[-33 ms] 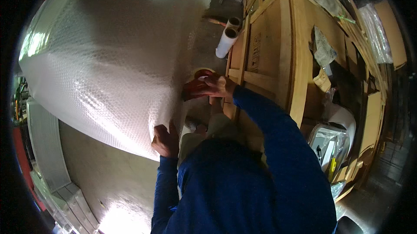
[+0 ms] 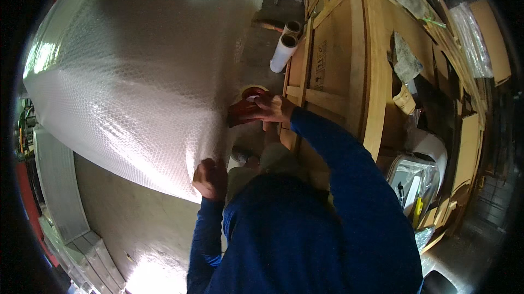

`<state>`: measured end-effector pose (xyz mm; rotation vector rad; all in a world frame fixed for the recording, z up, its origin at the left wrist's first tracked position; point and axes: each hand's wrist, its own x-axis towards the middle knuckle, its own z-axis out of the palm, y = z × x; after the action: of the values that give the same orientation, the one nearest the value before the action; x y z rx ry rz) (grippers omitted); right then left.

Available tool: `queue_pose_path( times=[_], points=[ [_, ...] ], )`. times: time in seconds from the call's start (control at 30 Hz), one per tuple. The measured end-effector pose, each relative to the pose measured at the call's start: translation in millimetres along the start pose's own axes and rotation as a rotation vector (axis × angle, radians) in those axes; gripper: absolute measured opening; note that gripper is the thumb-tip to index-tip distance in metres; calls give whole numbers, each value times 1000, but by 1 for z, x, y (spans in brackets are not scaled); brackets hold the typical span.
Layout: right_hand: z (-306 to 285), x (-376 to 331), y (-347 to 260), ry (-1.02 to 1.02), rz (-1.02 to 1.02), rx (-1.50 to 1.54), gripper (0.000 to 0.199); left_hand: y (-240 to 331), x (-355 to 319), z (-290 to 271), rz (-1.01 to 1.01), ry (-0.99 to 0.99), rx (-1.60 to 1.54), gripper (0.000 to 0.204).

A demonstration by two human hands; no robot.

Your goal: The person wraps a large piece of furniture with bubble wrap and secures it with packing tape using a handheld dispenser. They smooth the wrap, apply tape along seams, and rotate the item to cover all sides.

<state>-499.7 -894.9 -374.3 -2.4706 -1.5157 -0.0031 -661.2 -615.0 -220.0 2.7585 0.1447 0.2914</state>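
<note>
A large object wrapped in clear bubble wrap (image 2: 142,92) fills the upper left. My right hand (image 2: 273,107) is closed round a red tape dispenser (image 2: 244,114), which carries a roll of tape (image 2: 252,92) and lies against the right side of the bubble wrap. Lower down, my left hand (image 2: 210,178) is curled at the near right corner of the wrap, its fingers closed at the edge. Its fingertips are partly hidden and slightly blurred.
A wooden crate (image 2: 338,70) runs along my right side. Two white rolls (image 2: 284,54) stand beside it on the floor. Farther right is a clear plastic-wrapped bin (image 2: 412,176) with a yellow-handled tool (image 2: 418,209). A long pale panel (image 2: 57,185) lies at the left.
My left hand's raised thumb has folded in, and the hand has shifted slightly right. My right hand and the tape dispenser have hardly moved.
</note>
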Motion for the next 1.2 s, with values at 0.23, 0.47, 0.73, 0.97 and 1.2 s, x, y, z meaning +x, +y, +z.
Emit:
queue_pose_path(
  times=[0.23,0.47,0.73,0.97,1.2],
  points=[
    [2,10,1,-137,736,912,63,7,38,72,373,-485,-187,49],
    [10,5,2,-57,697,392,53,-47,41,164,106,-598,-341,58],
    [31,8,0,81,499,6,48,-39,96,160,760,-1055,569,91],
    [47,28,-4,106,920,577,51,-58,106,201,1021,-846,963,102],
    [92,97,-49,652,1203,700,40,-42,100,228,934,-714,1213,90]
  ],
)
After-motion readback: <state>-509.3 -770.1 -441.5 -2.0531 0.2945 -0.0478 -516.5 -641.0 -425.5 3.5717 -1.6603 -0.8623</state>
